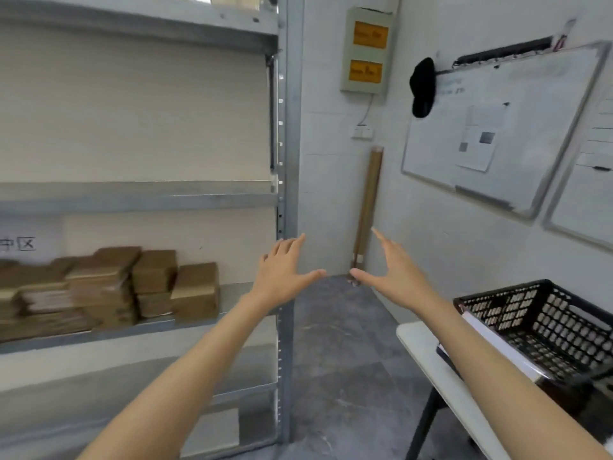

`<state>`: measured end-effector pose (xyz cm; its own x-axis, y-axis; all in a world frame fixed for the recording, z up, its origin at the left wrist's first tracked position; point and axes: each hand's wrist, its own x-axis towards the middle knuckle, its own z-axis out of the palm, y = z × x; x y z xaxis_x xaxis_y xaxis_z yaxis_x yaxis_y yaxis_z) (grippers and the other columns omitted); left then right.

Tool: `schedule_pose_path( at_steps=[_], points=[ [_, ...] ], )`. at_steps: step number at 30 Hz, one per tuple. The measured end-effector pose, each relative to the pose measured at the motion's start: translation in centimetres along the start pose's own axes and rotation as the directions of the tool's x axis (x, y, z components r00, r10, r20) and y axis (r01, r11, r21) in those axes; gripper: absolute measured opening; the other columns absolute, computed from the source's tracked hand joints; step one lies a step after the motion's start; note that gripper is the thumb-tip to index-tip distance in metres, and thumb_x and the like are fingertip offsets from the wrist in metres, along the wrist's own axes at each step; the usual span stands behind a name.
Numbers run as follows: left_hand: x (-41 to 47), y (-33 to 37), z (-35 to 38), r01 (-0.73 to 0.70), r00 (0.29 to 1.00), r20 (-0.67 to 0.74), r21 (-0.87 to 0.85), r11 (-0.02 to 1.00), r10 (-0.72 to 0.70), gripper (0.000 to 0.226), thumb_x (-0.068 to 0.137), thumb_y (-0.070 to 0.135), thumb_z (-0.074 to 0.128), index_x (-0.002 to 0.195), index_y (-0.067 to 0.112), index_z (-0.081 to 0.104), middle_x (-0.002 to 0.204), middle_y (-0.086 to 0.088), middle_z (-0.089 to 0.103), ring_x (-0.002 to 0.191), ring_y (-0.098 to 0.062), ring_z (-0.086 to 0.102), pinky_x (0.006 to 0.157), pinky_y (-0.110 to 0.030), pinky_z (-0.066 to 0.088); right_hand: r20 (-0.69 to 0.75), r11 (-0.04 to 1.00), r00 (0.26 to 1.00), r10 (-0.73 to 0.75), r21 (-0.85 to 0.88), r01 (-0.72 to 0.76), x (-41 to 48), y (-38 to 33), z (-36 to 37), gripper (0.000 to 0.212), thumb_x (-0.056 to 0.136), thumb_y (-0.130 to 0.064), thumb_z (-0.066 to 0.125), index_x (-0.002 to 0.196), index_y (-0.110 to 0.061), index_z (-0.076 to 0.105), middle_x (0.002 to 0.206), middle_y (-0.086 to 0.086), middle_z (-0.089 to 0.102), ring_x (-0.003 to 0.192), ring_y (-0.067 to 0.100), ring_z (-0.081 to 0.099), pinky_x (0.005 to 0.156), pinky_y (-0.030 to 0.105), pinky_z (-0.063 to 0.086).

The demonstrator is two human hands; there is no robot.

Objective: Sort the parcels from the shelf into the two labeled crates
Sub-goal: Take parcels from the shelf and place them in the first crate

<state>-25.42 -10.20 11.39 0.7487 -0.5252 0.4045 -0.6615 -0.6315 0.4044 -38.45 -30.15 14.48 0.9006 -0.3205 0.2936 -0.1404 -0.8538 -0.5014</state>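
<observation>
While both arms stretch forward at mid-frame, left hand (pixel 282 277) and right hand (pixel 394 277) hang in the air, fingers straight and spread, thumbs pointing at each other, holding nothing. Brown parcels (pixel 109 287) lie in uneven stacks at eight o'clock of the left hand, on a board of the metal shelf (pixel 229 297), well apart from both hands. Black slotted crate (pixel 544 320) sits at four o'clock of the right hand, on a white table (pixel 418 340); right forearm passes in front of its left edge

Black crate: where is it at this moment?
Head view, lower right: the black crate sits on the white table, below the whiteboard, right of the metal shelf.
</observation>
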Motion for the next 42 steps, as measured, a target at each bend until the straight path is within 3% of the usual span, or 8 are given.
schedule_pose_path(
  at_steps=[4, 10, 14, 23, 32, 37, 42],
  points=[
    [-0.6, -6.7, -2.9, 0.101, 0.994, -0.038, 0.049, 0.994, -0.100, 0.087, 0.084, 0.070, 0.050, 0.153, 0.026, 0.020, 0.156, 0.000, 0.029, 0.142, -0.023, 0.027, 0.112, -0.049, 0.025, 0.065, 0.996, 0.994, -0.086, 0.036, 0.083, 3.6, -4.6, 4.8, 0.099, 0.081, -0.063, 0.065, 0.156, -0.035, 0.008, 0.159, 0.001, 0.027, 0.144, 0.021, 0.032, 0.113, 0.045, 0.034],
    [-0.6, -16.7, -5.6, 0.229, 0.973, -0.044, 0.087, 0.969, -0.226, 0.088, 0.083, 0.071, 0.051, 0.153, 0.028, 0.019, 0.158, 0.001, 0.027, 0.145, -0.024, 0.023, 0.114, -0.054, 0.021, 0.157, 0.988, 0.975, -0.157, 0.040, 0.152, 9.0, -10.5, 12.4, 0.098, 0.082, -0.065, 0.063, 0.156, -0.036, 0.006, 0.160, -0.001, 0.024, 0.142, 0.022, 0.034, 0.105, 0.044, 0.039],
    [-0.2, -22.9, -6.2, 0.317, 0.948, -0.030, 0.112, 0.942, -0.315, 0.091, 0.082, 0.069, 0.055, 0.153, 0.025, 0.020, 0.158, -0.001, 0.027, 0.145, -0.023, 0.021, 0.113, -0.052, 0.023, 0.242, 0.989, 0.959, -0.147, 0.042, 0.141, 12.7, -13.5, 18.0, 0.097, 0.083, -0.063, 0.064, 0.156, -0.033, 0.008, 0.161, 0.002, 0.023, 0.143, 0.026, 0.033, 0.109, 0.048, 0.038],
    [0.1, -34.5, -2.4, 0.462, 0.878, 0.096, 0.084, 0.883, -0.469, 0.106, 0.074, 0.069, 0.066, 0.155, 0.022, 0.016, 0.157, 0.001, 0.026, 0.144, -0.019, 0.025, 0.111, -0.044, 0.030, 0.415, 0.989, 0.901, -0.130, 0.116, 0.089, 19.5, -15.8, 31.2, 0.102, 0.080, -0.057, 0.071, 0.157, -0.031, 0.009, 0.161, 0.000, 0.019, 0.145, 0.022, 0.026, 0.112, 0.039, 0.029],
    [0.5, -40.6, 3.2, 0.579, 0.804, 0.208, -0.056, 0.814, -0.557, 0.116, 0.067, 0.066, 0.074, 0.154, 0.021, 0.013, 0.156, -0.003, 0.028, 0.141, -0.026, 0.031, 0.109, -0.043, 0.036, 0.604, 0.992, 0.796, -0.039, 0.117, -0.041, 22.3, -14.3, 40.4, 0.117, 0.075, -0.048, 0.081, 0.157, -0.033, -0.001, 0.165, 0.006, 0.003, 0.151, 0.024, 0.013, 0.119, 0.044, 0.025],
    [0.9, -42.1, 5.5, 0.590, 0.802, 0.222, -0.151, 0.793, -0.555, 0.115, 0.066, 0.058, 0.080, 0.153, 0.020, 0.015, 0.152, -0.004, 0.034, 0.138, -0.024, 0.033, 0.108, -0.040, 0.037, 0.641, 0.993, 0.766, -0.041, 0.111, -0.040, 23.4, -13.7, 43.6, 0.123, 0.072, -0.043, 0.085, 0.157, -0.032, -0.003, 0.163, 0.009, 0.006, 0.149, 0.028, 0.017, 0.118, 0.047, 0.028],
    [1.5, -42.8, 6.9, 0.580, 0.813, 0.212, -0.215, 0.786, -0.542, 0.114, 0.065, 0.049, 0.083, 0.153, 0.022, 0.015, 0.151, -0.002, 0.036, 0.137, -0.022, 0.036, 0.105, -0.034, 0.036, 0.672, 0.984, 0.737, -0.070, 0.168, -0.060, 24.4, -13.1, 45.9, 0.129, 0.069, -0.032, 0.088, 0.156, -0.031, -0.006, 0.163, 0.009, 0.007, 0.150, 0.025, 0.013, 0.119, 0.041, 0.026]
  ],
)
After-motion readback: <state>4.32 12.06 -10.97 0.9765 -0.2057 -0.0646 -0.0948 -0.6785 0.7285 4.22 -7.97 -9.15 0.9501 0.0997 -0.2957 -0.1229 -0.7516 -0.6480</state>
